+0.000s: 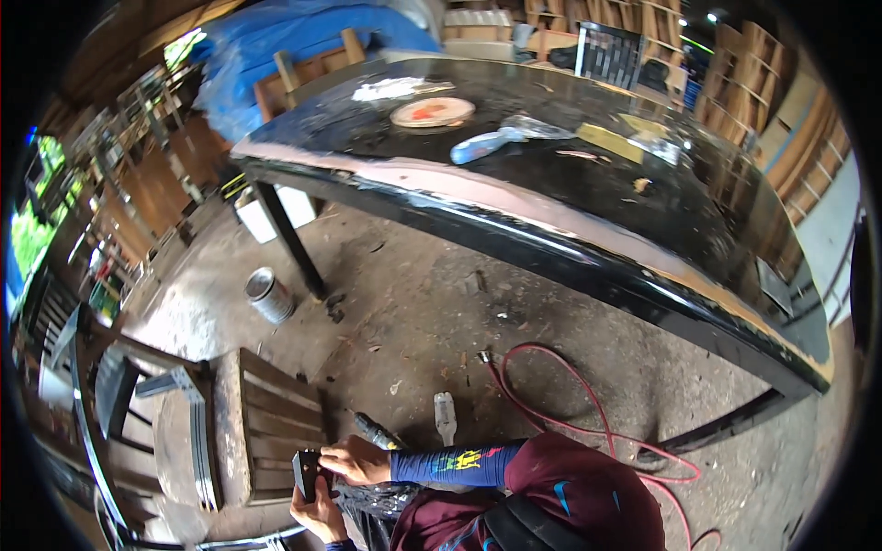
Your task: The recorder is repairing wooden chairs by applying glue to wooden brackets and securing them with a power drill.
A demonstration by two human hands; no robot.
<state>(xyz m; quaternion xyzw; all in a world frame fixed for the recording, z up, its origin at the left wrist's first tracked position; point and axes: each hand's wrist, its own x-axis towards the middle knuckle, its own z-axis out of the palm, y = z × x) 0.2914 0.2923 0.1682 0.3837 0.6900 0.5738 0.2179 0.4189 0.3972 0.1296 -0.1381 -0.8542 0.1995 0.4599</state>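
At the lower middle, both my hands are together around a small black rectangular block (306,473) with small pale spots; its exact kind I cannot make out. My left hand (317,512) supports it from below, thumb up against its side. Bent over its near edge are the fingers of my right hand (356,459), in a blue printed sleeve. Left of the hands stands a worn wooden slatted piece (280,422), with black metal angle strips (197,441) over its seat-like part. Just beyond my right hand a dark drill-like tool (375,432) lies on the floor.
A clear bottle (445,418) and a looped red hose (597,404) lie on the floor. A large black table (551,197) spans the back, bearing a putty knife (487,145), a round smeared lid (432,112) and sandpaper (610,142). A metal can (268,294) stands near its left leg.
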